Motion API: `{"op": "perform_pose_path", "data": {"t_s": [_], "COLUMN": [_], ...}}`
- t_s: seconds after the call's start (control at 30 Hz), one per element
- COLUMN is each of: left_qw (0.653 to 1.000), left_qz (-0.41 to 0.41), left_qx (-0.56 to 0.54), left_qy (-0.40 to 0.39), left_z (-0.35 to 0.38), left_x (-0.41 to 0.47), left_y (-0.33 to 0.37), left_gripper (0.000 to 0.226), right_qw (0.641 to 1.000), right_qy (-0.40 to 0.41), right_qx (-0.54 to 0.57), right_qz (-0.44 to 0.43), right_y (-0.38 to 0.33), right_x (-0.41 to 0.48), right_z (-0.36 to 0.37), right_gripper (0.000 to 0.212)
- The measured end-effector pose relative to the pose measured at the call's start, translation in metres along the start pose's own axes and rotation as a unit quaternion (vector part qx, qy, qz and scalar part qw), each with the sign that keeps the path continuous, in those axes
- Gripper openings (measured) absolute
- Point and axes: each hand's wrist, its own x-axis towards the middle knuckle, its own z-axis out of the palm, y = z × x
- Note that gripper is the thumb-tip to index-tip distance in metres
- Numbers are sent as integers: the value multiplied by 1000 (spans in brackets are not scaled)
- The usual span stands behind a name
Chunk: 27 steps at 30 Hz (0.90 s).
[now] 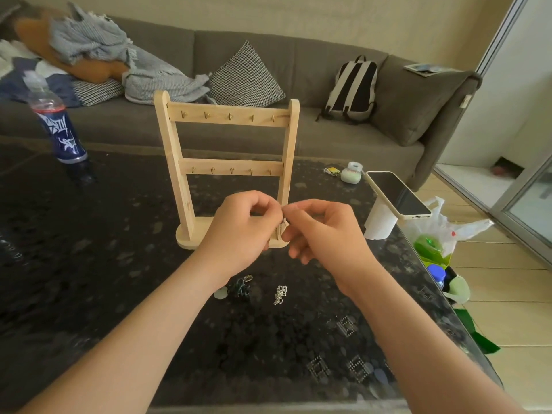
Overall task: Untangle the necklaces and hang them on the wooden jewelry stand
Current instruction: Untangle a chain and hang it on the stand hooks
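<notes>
The wooden jewelry stand [227, 150] stands upright on the dark table [89, 264], with two rows of small hooks, all bare. Just in front of its base, my left hand [242, 228] and my right hand [322, 231] are held close together, both pinching a thin silver necklace [283, 227] bunched between the fingertips. Below my hands, on the table, lie a dark tangled necklace [239, 288] with a pale green pendant and a small silver chain [280, 294] in a heap.
A blue drink bottle [56, 121] stands at the table's far left. A phone [398, 194] rests on a white cup [380, 222] at the right, with an earbud case [350, 175] behind. A grey sofa runs along the far side. Plastic bags sit on the floor, right.
</notes>
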Motion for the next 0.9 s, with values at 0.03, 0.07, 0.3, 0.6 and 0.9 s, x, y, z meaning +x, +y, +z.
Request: {"op": "perform_pose_path", "data": {"t_s": [0.03, 0.07, 0.3, 0.6, 0.9], "left_qw": [998, 994, 964, 971, 990], "left_qz": [25, 45, 92, 87, 75], "left_qx": [52, 101, 251, 221, 117], "left_qy": [-1, -3, 8, 17, 11], "left_z": [0, -1, 3, -10, -32], "left_x": [0, 0, -1, -20, -55], "left_y": [-1, -3, -10, 5, 29], "left_gripper": [13, 11, 7, 11, 11], "right_qw": [1000, 999, 980, 950, 979], "right_qy": [3, 3, -13, -4, 14], "right_qx": [-24, -48, -196, -293, -188], "right_qz": [-10, -17, -38, -110, -76], "right_y": [0, 0, 1, -13, -48], "right_x": [0, 0, 1, -13, -48], "right_z": [-1, -3, -6, -2, 18], "right_gripper": [17, 15, 10, 11, 14]}}
